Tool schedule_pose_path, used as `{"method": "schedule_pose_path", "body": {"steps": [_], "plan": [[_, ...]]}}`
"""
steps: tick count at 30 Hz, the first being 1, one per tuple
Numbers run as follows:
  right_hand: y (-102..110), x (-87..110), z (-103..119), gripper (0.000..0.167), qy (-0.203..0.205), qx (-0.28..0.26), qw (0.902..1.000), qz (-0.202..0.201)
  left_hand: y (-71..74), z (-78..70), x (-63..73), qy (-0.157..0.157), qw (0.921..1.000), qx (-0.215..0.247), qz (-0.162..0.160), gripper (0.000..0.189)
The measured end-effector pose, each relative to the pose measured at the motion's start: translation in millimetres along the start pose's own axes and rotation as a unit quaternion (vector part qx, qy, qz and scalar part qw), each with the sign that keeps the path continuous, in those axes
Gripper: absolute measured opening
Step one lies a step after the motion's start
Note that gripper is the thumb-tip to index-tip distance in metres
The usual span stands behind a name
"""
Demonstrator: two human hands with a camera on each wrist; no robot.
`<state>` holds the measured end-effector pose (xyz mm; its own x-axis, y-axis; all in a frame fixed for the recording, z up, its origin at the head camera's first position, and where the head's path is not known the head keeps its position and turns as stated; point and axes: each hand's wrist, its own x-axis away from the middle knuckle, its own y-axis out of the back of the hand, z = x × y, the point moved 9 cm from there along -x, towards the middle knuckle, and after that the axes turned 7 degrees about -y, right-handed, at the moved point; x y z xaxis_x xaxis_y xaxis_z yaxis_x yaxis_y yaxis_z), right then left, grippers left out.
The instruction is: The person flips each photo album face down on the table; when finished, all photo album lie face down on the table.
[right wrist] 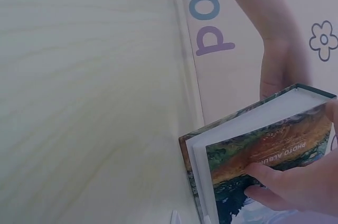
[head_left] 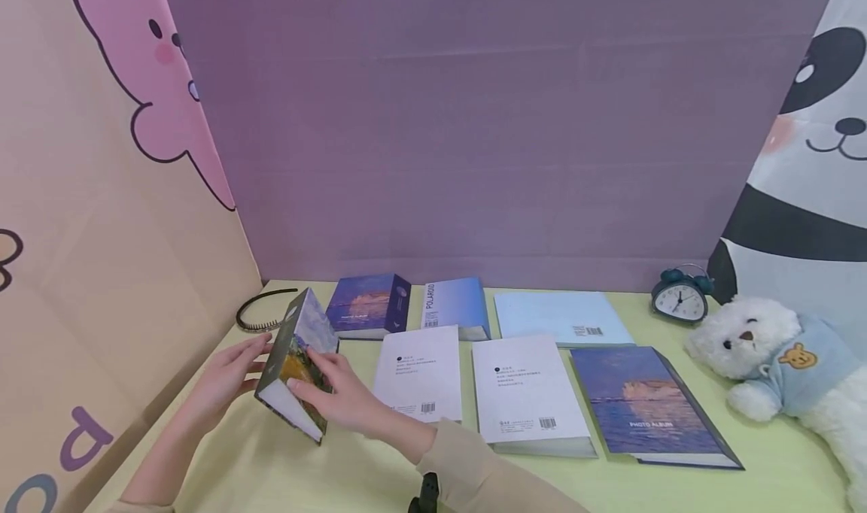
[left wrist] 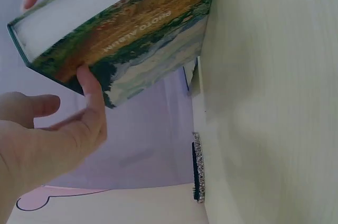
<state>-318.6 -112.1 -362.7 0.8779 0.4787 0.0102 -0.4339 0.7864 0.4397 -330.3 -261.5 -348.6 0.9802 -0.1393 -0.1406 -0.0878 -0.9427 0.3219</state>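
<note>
A thick photo album [head_left: 293,374] with a landscape painting on its cover stands tilted at the left of the table, its white page block showing. My right hand [head_left: 348,396] holds it from the right, with fingertips on the painted cover; part of its grip is hidden. My left hand [head_left: 226,377] is on the spine side, its fingers loosely extended. In the left wrist view, one left fingertip touches the album [left wrist: 158,18] near a corner, and the thumb is apart from it. The right wrist view shows right-hand fingers [right wrist: 266,176] by the cover lettering.
Behind the album lies a black headband [head_left: 260,325]. Several more albums lie on the table, among them a purple one [head_left: 366,306], a white one [head_left: 531,393] and a light blue one [head_left: 555,317]. An alarm clock [head_left: 679,301] and a white plush bear [head_left: 752,340] are at the right.
</note>
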Motion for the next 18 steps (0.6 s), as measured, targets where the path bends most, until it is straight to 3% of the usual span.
{"method": "schedule_pose_path", "body": {"steps": [7,18], "plan": [[7.4,-0.3,-1.8,0.060,0.000,-0.046,0.9984,-0.033,-11.8,1.6,-3.5,-0.018,0.9993,0.020,0.024,0.055],[12.4,-0.7,-5.0,0.065,-0.011,-0.124,0.9921,-0.017,-24.7,6.8,-5.4,-0.012,0.9981,0.057,0.020,0.038]]}}
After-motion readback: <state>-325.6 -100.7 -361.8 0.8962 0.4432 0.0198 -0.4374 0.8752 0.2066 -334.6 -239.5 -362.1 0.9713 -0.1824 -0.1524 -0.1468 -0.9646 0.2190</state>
